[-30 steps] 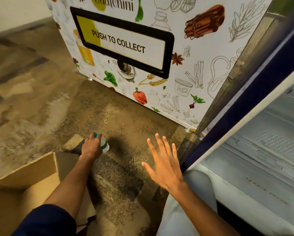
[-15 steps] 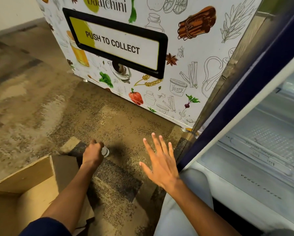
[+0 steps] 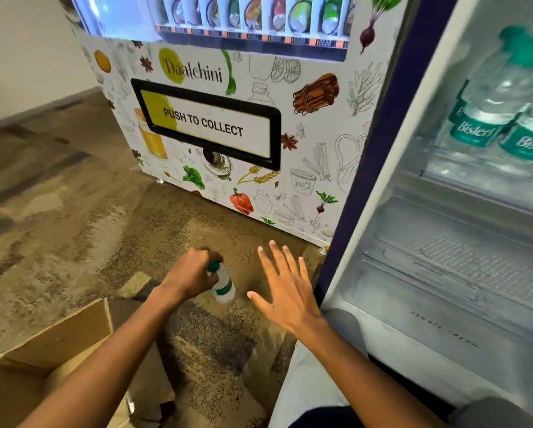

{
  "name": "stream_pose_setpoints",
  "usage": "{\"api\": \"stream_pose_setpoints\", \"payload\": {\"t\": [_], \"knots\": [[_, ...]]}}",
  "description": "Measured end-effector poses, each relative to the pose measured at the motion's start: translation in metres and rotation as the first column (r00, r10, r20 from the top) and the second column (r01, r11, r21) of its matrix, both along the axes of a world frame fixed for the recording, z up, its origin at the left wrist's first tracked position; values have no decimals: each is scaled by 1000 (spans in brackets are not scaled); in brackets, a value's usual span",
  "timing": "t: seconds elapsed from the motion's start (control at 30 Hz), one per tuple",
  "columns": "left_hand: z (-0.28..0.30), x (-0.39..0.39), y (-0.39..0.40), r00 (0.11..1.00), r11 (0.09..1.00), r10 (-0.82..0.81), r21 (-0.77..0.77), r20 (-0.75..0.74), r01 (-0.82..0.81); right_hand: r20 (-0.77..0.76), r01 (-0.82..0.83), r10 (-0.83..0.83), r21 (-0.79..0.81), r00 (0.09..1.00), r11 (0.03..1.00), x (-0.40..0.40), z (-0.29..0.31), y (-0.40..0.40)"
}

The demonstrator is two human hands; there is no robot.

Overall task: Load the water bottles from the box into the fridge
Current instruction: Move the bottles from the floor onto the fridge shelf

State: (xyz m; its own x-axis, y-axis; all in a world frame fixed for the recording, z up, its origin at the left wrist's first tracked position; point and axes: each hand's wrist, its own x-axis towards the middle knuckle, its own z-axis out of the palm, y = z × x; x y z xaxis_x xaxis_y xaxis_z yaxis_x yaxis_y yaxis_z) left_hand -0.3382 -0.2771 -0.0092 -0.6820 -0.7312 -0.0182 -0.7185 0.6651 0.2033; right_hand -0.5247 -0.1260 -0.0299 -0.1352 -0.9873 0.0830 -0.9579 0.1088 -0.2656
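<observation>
Patchy brown carpet [image 3: 58,217] covers the floor, with a big vending machine [image 3: 228,143] covered in food doodles standing at the back, its "PUSH TO COLLECT" flap facing out. Right next to it is the open fridge [image 3: 444,257], and you can see a couple of green-label bottles [image 3: 481,118] already sitting on an upper shelf while the shelf below looks bare, so I'd guess that's where the next ones go. Down in the bottom left corner is the cardboard box [image 3: 58,344] with its flaps open; can't see inside it from here. The left hand [image 3: 191,276] is wrapped around the neck end of a small water bottle [image 3: 223,288] with a green cap, holding it low over the carpet between the box and the fridge, which makes sense since it's the hand nearest the box. The right hand [image 3: 287,291] is flat with fingers spread wide, holding nothing, hovering just beside the bottle near the fridge edge. My read is it's waiting to take the bottle over, since that arm is closer to the shelves.
</observation>
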Motion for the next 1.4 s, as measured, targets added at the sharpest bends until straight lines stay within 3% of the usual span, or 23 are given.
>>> {"api": "stream_pose_setpoints", "payload": {"t": [0.17, 0.3, 0.53, 0.87, 1.07, 1.2, 1.4], "knots": [[65, -25, 31, 986, 989, -148, -5, -81, 148, 86, -48, 55, -77, 995, 996, -11, 21, 17], [112, -45, 57, 956, 966, -257, -40, -139, 254, 244, -60, 95, -147, 965, 987, -23, 35, 30], [167, -77, 95, 870, 900, -435, -85, -232, 427, 591, -13, 103, -155, 800, 988, -44, 62, 62], [203, -133, 131, 785, 841, -515, -26, -345, 540, 760, 183, 24, -187, 649, 965, -88, 97, 114], [231, -168, 150, 661, 733, -641, -57, -391, 678, 836, 253, 59, -232, 545, 939, -116, 126, 144], [256, -199, 169, 567, 645, -703, -49, -429, 762, 844, 336, 75, -291, 530, 896, -134, 160, 170], [290, -251, 196, 469, 569, -730, -61, -497, 820, 815, 447, 53, -370, 577, 814, -174, 209, 206]]}}
